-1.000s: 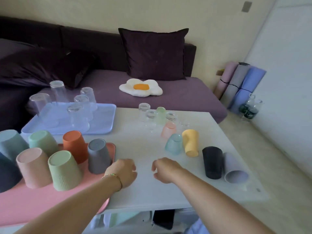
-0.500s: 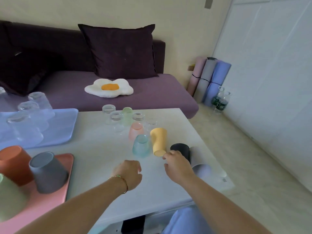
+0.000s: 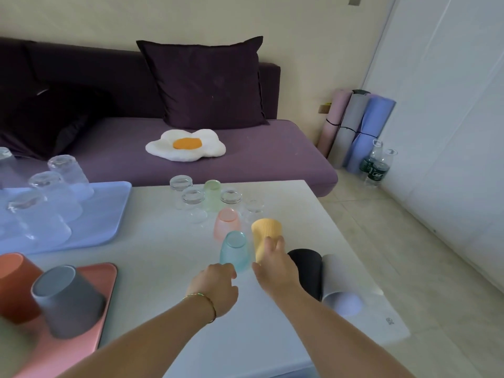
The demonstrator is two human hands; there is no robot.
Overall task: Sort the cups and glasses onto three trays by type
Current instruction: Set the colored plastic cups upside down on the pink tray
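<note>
Head view: our right hand (image 3: 272, 259) is on the yellow cup (image 3: 266, 231), which stands mouth-down near the middle of the table (image 3: 152, 257), just right of the blue glass (image 3: 234, 251) and just left of the black cup (image 3: 305, 268). Our fingers (image 3: 276, 241) curl round the cup's lower right side, with the thumb on its left, so we read this as a grasp closing on it. The cup's long axis is close to upright, leaning a little, with the closed end up and away from us.

Our left hand (image 3: 215, 285) hovers beside the right one, its fingers loosely curled and holding nothing. Its knuckles come right up to the blue glass; we cannot tell if they touch it.

What matters next is direction. The pink tray (image 3: 107, 274), where the grey cup (image 3: 65, 298) already sits mouth-down, lies well off to our left, beyond the left hand. We judge that the yellow cup belongs there, so the right hand must lift it clear of the blue glass and cross over, or pass it to the left hand, which is nearer the tray.
</note>
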